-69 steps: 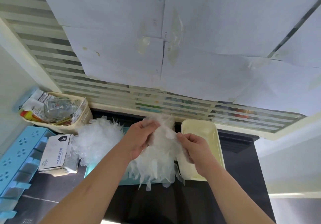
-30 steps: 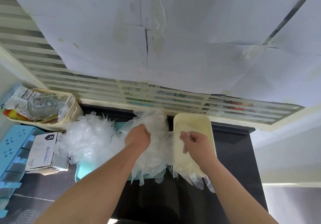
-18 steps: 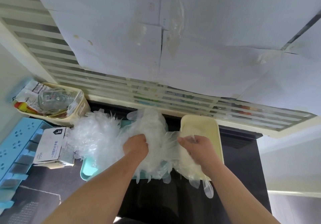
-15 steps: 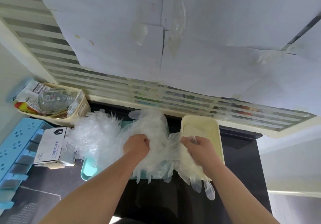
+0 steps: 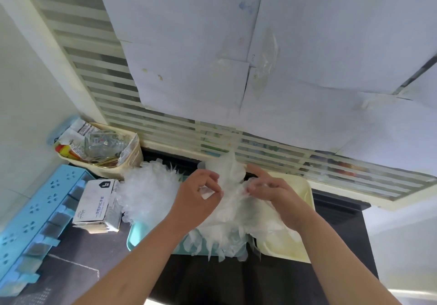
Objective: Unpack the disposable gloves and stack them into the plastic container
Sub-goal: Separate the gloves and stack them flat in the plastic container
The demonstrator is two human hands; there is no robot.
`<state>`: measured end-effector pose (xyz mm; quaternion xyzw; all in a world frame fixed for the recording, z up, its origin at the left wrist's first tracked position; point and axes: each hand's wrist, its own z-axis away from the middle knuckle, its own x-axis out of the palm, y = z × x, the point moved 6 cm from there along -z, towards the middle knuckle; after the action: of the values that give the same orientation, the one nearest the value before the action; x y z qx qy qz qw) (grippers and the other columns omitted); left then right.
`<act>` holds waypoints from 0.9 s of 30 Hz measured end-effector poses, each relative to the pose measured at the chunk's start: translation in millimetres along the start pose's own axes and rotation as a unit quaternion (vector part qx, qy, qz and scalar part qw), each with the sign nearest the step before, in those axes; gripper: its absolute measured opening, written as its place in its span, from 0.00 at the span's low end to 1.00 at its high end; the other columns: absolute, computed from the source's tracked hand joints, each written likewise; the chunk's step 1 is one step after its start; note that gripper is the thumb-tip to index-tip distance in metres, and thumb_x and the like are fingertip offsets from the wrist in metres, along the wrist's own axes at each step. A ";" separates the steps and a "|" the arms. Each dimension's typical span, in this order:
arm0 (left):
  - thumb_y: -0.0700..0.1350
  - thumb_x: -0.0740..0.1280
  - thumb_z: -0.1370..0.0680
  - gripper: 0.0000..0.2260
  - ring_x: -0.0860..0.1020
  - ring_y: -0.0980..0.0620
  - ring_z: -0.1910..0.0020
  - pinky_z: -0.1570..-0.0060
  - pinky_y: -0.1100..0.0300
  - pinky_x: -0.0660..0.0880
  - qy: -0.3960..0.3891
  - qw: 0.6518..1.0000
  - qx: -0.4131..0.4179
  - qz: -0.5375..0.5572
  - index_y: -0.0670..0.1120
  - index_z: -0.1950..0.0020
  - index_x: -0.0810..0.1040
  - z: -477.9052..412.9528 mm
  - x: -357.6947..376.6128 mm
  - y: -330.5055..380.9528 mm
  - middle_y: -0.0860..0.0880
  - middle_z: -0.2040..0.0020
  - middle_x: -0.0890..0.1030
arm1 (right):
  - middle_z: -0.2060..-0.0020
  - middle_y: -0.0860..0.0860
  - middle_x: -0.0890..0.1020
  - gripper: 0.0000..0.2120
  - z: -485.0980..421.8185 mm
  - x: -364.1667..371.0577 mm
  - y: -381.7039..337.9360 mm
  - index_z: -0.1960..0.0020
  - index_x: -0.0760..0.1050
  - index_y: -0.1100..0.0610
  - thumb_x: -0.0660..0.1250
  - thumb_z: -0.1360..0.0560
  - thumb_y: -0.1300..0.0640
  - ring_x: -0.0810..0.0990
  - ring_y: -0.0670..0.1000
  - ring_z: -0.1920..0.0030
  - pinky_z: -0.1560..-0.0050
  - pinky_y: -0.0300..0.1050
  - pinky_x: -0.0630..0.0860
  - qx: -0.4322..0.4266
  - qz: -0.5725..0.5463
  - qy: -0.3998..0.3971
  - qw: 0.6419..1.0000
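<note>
A heap of clear disposable gloves (image 5: 227,212) lies across a teal tray (image 5: 136,238), its glove fingers hanging over the near edge. A second fluffy heap of gloves (image 5: 146,193) sits to its left. My left hand (image 5: 196,198) pinches the middle heap's upper part between thumb and fingers. My right hand (image 5: 272,193) pinches the same heap from the right. The cream plastic container (image 5: 305,193) stands just right of the tray, with several gloves (image 5: 272,224) lying in it under my right wrist.
An opened white glove box (image 5: 97,205) lies left of the heaps. A cream bin (image 5: 132,162) of wrappers sits at the back left, a blue rack (image 5: 30,224) along the left edge. A slatted window with taped paper rises behind the dark counter (image 5: 236,278).
My right hand drew a glove off the heap over the cream container and laid it there. Both hands have come back together on the top of the middle heap.
</note>
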<state>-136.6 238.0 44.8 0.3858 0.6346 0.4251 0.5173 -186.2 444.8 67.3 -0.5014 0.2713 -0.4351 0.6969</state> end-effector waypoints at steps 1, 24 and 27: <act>0.36 0.76 0.26 0.13 0.80 0.59 0.43 0.44 0.69 0.76 -0.003 1.000 0.013 -0.010 0.54 0.60 0.81 2.2 -0.5 2.3 0.57 0.46 0.81 | 0.35 0.43 0.82 0.07 1.6 4.5 -2.3 0.55 0.89 0.56 0.74 0.30 0.55 0.79 0.45 0.34 0.31 0.46 0.71 0.004 -0.008 -0.015 1.000; 0.42 0.74 0.21 0.07 0.84 0.64 0.52 0.52 0.71 0.78 -0.003 0.987 0.133 -0.085 0.46 0.59 0.88 3.2 -1.8 43.0 0.59 0.54 0.87 | 0.50 0.57 0.88 0.05 -9.9 2.1 13.7 0.50 0.88 0.60 0.73 0.20 0.60 0.85 0.58 0.47 0.38 0.54 0.79 0.048 -0.062 0.130 0.988; 0.39 0.74 0.22 0.08 0.86 0.59 0.56 0.55 0.67 0.80 -0.005 0.993 0.113 -0.034 0.43 0.60 0.88 4.2 -1.8 45.8 0.57 0.58 0.87 | 0.44 0.58 0.87 0.12 -9.6 9.7 21.7 0.40 0.83 0.67 0.69 0.18 0.59 0.86 0.56 0.44 0.43 0.49 0.81 0.083 -0.108 0.055 0.989</act>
<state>-129.9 252.5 88.0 0.4219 0.6889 0.3309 0.4878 -182.2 434.4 44.2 -0.4432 0.2163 -0.5555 0.6695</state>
